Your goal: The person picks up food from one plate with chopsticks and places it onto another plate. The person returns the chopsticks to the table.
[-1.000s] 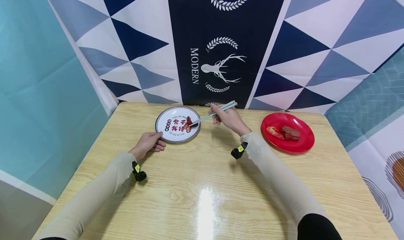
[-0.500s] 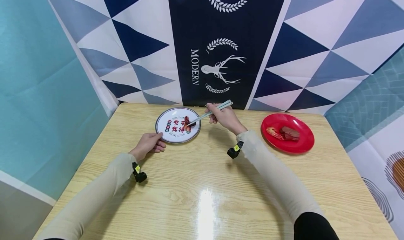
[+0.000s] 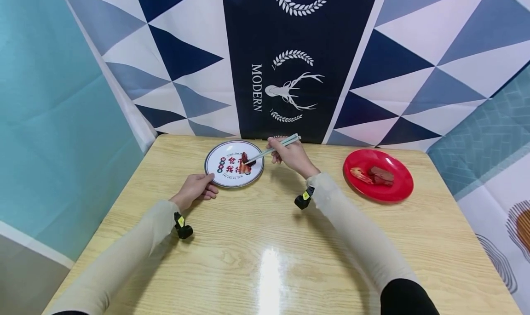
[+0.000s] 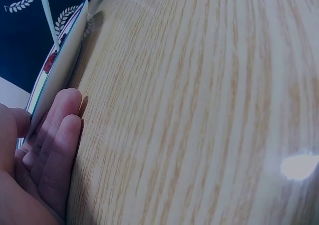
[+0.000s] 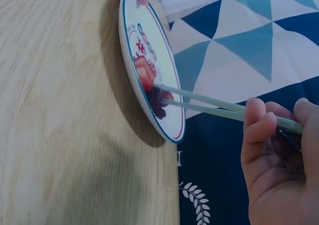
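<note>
My left hand [image 3: 196, 188] pinches the near-left rim of a white plate [image 3: 214, 163] with red characters, thumb on top and fingers underneath. My right hand [image 3: 291, 156] holds a pair of pale green chopsticks [image 3: 273, 149], their tips down at the food on the plate's right side. That food is an orange-red piece [image 5: 144, 74] beside a dark red-brown piece [image 5: 157, 105]. In the right wrist view the tips reach the spot where both pieces meet, slightly apart from each other. The left wrist view shows my left fingers [image 4: 60, 150] under the raised rim.
A red oval plate [image 3: 397, 186] stands on the right of the wooden table [image 3: 232, 246], bearing a brown block of meat-like food [image 3: 381, 175] and a yellowish-orange piece [image 3: 361, 174]. A patterned cloth [image 3: 290, 25] rises behind the table's far edge.
My right hand has moved a little left with the chopsticks, and their tips have shifted left over the food. The orange-red piece has shifted slightly left. My left hand stays at the rim.
</note>
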{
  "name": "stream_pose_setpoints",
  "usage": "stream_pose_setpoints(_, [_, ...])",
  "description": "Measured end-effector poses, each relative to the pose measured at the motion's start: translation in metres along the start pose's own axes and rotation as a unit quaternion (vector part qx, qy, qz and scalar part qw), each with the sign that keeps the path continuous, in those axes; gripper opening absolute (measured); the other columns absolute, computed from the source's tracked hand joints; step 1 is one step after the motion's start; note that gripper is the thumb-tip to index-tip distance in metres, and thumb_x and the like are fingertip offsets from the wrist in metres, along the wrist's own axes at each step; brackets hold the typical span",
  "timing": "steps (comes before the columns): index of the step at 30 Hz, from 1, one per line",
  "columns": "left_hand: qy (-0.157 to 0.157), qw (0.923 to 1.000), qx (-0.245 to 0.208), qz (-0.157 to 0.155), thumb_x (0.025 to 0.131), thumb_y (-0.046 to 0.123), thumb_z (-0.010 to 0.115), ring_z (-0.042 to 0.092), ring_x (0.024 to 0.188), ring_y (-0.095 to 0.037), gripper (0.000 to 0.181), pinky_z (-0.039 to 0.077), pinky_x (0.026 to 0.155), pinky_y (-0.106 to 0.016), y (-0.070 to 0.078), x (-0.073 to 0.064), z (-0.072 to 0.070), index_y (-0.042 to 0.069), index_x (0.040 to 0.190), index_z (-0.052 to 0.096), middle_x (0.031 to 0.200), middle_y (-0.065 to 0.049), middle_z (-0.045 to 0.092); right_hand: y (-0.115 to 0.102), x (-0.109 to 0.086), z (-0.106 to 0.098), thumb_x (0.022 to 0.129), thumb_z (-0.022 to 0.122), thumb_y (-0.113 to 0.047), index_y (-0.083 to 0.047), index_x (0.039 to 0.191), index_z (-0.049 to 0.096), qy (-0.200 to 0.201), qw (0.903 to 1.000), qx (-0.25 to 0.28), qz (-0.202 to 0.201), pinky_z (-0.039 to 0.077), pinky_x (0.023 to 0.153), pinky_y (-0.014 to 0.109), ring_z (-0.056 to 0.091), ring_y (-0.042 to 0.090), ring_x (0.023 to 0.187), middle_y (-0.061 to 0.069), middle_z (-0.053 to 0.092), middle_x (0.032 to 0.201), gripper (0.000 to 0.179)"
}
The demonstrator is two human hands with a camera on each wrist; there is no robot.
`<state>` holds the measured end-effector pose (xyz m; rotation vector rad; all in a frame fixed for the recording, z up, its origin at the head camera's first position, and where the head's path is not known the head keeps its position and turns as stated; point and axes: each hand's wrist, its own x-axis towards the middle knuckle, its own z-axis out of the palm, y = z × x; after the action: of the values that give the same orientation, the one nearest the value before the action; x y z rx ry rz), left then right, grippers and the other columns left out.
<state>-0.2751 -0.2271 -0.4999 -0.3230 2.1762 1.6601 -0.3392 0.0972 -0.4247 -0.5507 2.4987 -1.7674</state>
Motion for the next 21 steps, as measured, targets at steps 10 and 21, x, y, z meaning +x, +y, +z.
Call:
stream_pose_setpoints(10, [-0.001, 1.0000, 0.001, -0.004, 0.111, 0.039, 0.046, 0.071, 0.066, -0.008, 0.044, 0.061, 0.064, -0.021, 0.001, -0.001, 0.001, -0.001, 0.118, 0.062, 0.080, 0.001, 0.073, -0.012, -0.008, -0.010, 0.106, 0.053, -0.047, -0.001, 0.097, 0.069, 0.060, 0.9973, 0.020, -0.036, 0.049, 0.036, 0.035, 0.066, 0.023, 0.047, 0.027, 0.068, 0.077, 0.050])
stream_pose_setpoints(21, [-0.002, 1.0000, -0.004, 0.001, 0.110, 0.039, 0.047, 0.071, 0.066, -0.008, 0.044, 0.062, 0.065, -0.021, 0.000, 0.000, 0.002, -0.001, 0.119, 0.062, 0.081, 0.001, 0.074, -0.016, -0.015, -0.021, 0.104, 0.061, -0.043, 0.002, 0.088, 0.058, 0.110, 0.9880, 0.102, -0.036, 0.049, 0.036, 0.029, 0.066, 0.017, 0.045, 0.029, 0.068, 0.073, 0.047])
